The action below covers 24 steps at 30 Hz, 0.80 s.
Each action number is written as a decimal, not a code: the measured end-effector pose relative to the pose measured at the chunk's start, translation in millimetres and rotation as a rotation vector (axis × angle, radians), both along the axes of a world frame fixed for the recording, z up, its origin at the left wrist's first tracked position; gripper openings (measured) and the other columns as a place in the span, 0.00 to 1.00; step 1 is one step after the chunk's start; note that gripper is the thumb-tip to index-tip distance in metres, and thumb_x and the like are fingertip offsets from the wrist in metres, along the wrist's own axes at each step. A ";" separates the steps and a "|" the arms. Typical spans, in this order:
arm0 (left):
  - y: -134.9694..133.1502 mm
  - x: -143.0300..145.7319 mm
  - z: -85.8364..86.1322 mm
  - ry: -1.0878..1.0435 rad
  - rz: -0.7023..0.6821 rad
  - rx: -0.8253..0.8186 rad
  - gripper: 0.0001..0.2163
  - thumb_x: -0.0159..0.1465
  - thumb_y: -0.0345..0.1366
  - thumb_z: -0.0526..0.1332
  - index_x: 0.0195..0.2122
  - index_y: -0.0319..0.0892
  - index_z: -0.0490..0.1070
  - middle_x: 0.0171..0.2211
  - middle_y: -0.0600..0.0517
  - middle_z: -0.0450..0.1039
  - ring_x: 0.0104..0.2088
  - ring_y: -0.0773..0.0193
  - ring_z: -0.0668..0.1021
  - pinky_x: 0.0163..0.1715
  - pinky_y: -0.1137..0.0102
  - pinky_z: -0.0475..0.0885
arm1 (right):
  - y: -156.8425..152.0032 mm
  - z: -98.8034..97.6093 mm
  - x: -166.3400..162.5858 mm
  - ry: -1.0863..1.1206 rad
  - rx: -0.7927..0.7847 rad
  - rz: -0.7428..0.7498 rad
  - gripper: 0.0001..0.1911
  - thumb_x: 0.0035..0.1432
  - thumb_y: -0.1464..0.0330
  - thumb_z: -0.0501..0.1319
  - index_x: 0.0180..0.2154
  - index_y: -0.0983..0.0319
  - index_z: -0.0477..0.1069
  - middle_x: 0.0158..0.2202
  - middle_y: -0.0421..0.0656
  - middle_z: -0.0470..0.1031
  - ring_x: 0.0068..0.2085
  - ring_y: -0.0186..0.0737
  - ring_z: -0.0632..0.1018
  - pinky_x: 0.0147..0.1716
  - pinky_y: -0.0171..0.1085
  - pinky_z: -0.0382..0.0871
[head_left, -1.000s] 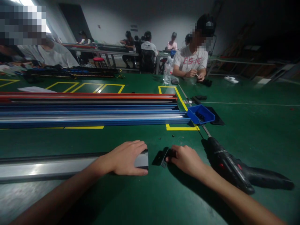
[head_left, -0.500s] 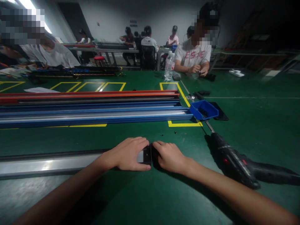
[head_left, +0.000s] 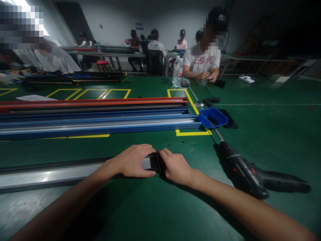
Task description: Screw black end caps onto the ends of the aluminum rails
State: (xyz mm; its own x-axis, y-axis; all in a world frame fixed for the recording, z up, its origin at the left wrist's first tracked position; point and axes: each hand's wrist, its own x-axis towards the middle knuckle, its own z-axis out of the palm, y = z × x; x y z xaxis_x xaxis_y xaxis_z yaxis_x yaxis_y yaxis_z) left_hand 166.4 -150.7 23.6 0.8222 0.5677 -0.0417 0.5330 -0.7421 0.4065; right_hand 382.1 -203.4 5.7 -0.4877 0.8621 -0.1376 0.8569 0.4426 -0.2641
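My left hand [head_left: 134, 161] wraps over the right end of a long silver metal profile [head_left: 50, 173] with black edges, its fingers on the far side and thumb on the near side. At that end sits a black end piece [head_left: 157, 162]. My right hand [head_left: 177, 168] is closed around the outer side of this piece, fingers curled over it. Both hands nearly meet there. The right fingertips and the inner face of the end piece are partly hidden.
A black power screwdriver [head_left: 247, 170] lies to the right, its bit toward a blue bin [head_left: 212, 117] of small dark parts. Blue profiles [head_left: 100, 129] and an orange-red profile [head_left: 100, 101] lie beyond my hands. Two small screws [head_left: 183, 141] lie nearby. A co-worker [head_left: 202, 62] sits across the table.
The view has turned slightly, so the scene sits further left. Both hands stay at the profile's end, and the black end piece now looks slightly tilted.
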 end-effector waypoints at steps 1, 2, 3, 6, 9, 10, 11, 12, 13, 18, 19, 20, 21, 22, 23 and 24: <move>1.0 0.1 0.1 0.006 0.006 0.006 0.22 0.59 0.54 0.67 0.47 0.44 0.72 0.43 0.49 0.76 0.42 0.54 0.78 0.42 0.63 0.70 | 0.4 -0.7 -1.3 -0.007 0.006 -0.015 0.17 0.59 0.74 0.57 0.52 0.63 0.66 0.49 0.51 0.75 0.41 0.49 0.81 0.36 0.43 0.73; 1.6 0.5 0.4 0.014 0.010 0.013 0.22 0.59 0.54 0.67 0.47 0.44 0.72 0.43 0.48 0.76 0.42 0.54 0.78 0.42 0.63 0.70 | 0.6 -1.6 -2.6 -0.013 0.015 -0.026 0.16 0.60 0.73 0.57 0.51 0.63 0.66 0.49 0.51 0.75 0.41 0.50 0.81 0.36 0.43 0.74; 1.7 0.9 0.7 0.024 0.013 0.021 0.23 0.59 0.55 0.67 0.47 0.43 0.72 0.43 0.48 0.76 0.42 0.53 0.78 0.42 0.62 0.70 | 0.6 -2.5 -3.9 -0.015 0.027 -0.031 0.15 0.60 0.73 0.57 0.50 0.63 0.67 0.49 0.51 0.75 0.41 0.50 0.81 0.36 0.44 0.74; 0.7 2.7 2.1 0.054 0.013 0.044 0.24 0.59 0.57 0.66 0.47 0.43 0.73 0.43 0.47 0.77 0.42 0.52 0.78 0.42 0.61 0.71 | 0.3 -5.2 -6.4 -0.017 0.066 -0.022 0.15 0.60 0.71 0.57 0.50 0.64 0.67 0.48 0.52 0.75 0.40 0.52 0.81 0.34 0.45 0.75; 0.2 4.0 3.0 0.060 0.020 0.055 0.23 0.59 0.56 0.66 0.46 0.42 0.73 0.43 0.47 0.77 0.42 0.52 0.79 0.42 0.61 0.72 | 0.4 -6.4 -6.6 -0.038 0.067 -0.002 0.17 0.60 0.71 0.58 0.52 0.65 0.66 0.49 0.53 0.75 0.41 0.52 0.81 0.35 0.45 0.76; 0.5 4.3 3.3 0.058 0.022 0.056 0.23 0.59 0.55 0.66 0.46 0.42 0.73 0.43 0.47 0.77 0.42 0.52 0.79 0.42 0.61 0.72 | 0.7 -6.6 -6.4 -0.044 0.064 0.002 0.17 0.60 0.71 0.58 0.52 0.65 0.66 0.49 0.53 0.75 0.41 0.52 0.81 0.36 0.45 0.76; 1.2 4.4 3.6 0.056 0.022 0.054 0.22 0.59 0.54 0.66 0.46 0.43 0.73 0.43 0.47 0.78 0.42 0.52 0.79 0.42 0.61 0.72 | 1.0 -6.8 -6.1 -0.047 0.061 0.006 0.18 0.61 0.71 0.58 0.52 0.65 0.65 0.50 0.53 0.75 0.42 0.52 0.81 0.37 0.45 0.77; 2.1 4.6 4.0 0.054 0.020 0.052 0.22 0.59 0.53 0.66 0.47 0.43 0.73 0.44 0.47 0.78 0.43 0.52 0.79 0.42 0.61 0.72 | 1.3 -6.9 -6.0 -0.048 0.061 0.007 0.18 0.61 0.70 0.58 0.52 0.65 0.66 0.50 0.54 0.75 0.42 0.52 0.81 0.38 0.45 0.77; 3.2 4.6 4.4 0.054 0.016 0.051 0.22 0.59 0.53 0.66 0.47 0.43 0.73 0.44 0.47 0.78 0.43 0.52 0.79 0.43 0.61 0.72 | 1.5 -7.1 -5.9 -0.048 0.063 0.007 0.18 0.60 0.70 0.59 0.52 0.65 0.66 0.50 0.54 0.75 0.42 0.52 0.81 0.38 0.45 0.77; 5.9 4.1 6.3 0.062 0.013 0.051 0.23 0.60 0.55 0.65 0.49 0.43 0.73 0.45 0.47 0.77 0.44 0.52 0.79 0.43 0.61 0.72 | -0.8 -7.9 -8.0 -0.041 0.087 -0.012 0.18 0.61 0.69 0.58 0.52 0.65 0.66 0.50 0.54 0.74 0.41 0.53 0.82 0.36 0.46 0.77; 5.2 3.8 6.3 0.066 0.018 0.053 0.24 0.60 0.55 0.65 0.49 0.43 0.73 0.45 0.47 0.77 0.44 0.53 0.79 0.43 0.61 0.72 | -1.5 -8.1 -8.7 -0.039 0.094 -0.019 0.17 0.61 0.69 0.58 0.52 0.65 0.66 0.49 0.54 0.74 0.41 0.52 0.82 0.36 0.45 0.77; 4.0 3.7 6.0 0.071 0.026 0.057 0.24 0.60 0.56 0.65 0.50 0.43 0.73 0.46 0.47 0.77 0.44 0.53 0.79 0.43 0.61 0.72 | -2.3 -8.4 -9.3 -0.037 0.100 -0.026 0.17 0.61 0.69 0.58 0.51 0.65 0.66 0.49 0.54 0.74 0.41 0.52 0.82 0.35 0.45 0.77; 2.4 3.8 5.5 0.077 0.035 0.062 0.25 0.61 0.56 0.64 0.50 0.43 0.72 0.47 0.46 0.77 0.45 0.52 0.79 0.44 0.61 0.72 | -2.9 -8.8 -9.8 -0.036 0.106 -0.032 0.16 0.61 0.69 0.58 0.51 0.65 0.66 0.49 0.53 0.74 0.40 0.51 0.82 0.35 0.44 0.77; 0.5 4.1 4.7 0.085 0.045 0.073 0.25 0.61 0.56 0.64 0.51 0.43 0.72 0.47 0.46 0.77 0.46 0.52 0.79 0.45 0.60 0.72 | -3.3 -9.3 -10.3 -0.035 0.112 -0.036 0.17 0.61 0.68 0.58 0.51 0.65 0.66 0.49 0.53 0.74 0.40 0.51 0.82 0.35 0.44 0.77; -1.5 4.9 3.8 0.095 0.055 0.089 0.25 0.62 0.57 0.63 0.51 0.43 0.72 0.48 0.45 0.77 0.46 0.51 0.78 0.45 0.59 0.73 | -3.5 -9.9 -10.7 -0.035 0.116 -0.039 0.17 0.60 0.68 0.59 0.51 0.65 0.66 0.49 0.53 0.74 0.40 0.51 0.81 0.35 0.44 0.77; -3.6 6.0 2.7 0.106 0.066 0.108 0.26 0.62 0.58 0.63 0.51 0.43 0.72 0.48 0.44 0.77 0.47 0.49 0.78 0.46 0.58 0.73 | -3.6 -10.7 -11.1 -0.033 0.120 -0.040 0.18 0.60 0.67 0.60 0.51 0.64 0.66 0.49 0.52 0.74 0.40 0.51 0.81 0.34 0.44 0.77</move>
